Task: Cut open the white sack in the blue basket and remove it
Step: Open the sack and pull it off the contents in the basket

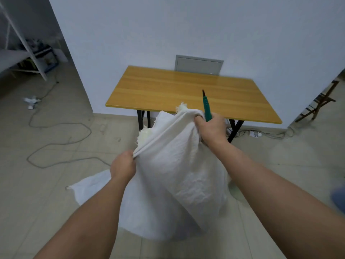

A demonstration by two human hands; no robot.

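Note:
A white woven sack (177, 171) hangs in front of me above the tiled floor, its frayed top edge up and its lower part draping down to the floor. My left hand (123, 166) pinches the sack's left edge. My right hand (210, 127) grips the sack's upper right part together with a green-handled cutter (206, 107), whose tip points up and away. No blue basket shows in the view.
A wooden table (186, 90) on black legs stands against the white wall ahead. A grey cable (56, 144) loops over the floor at left. Wires and a power strip (255, 134) lie under the table's right end. A folding chair (317, 105) stands at right.

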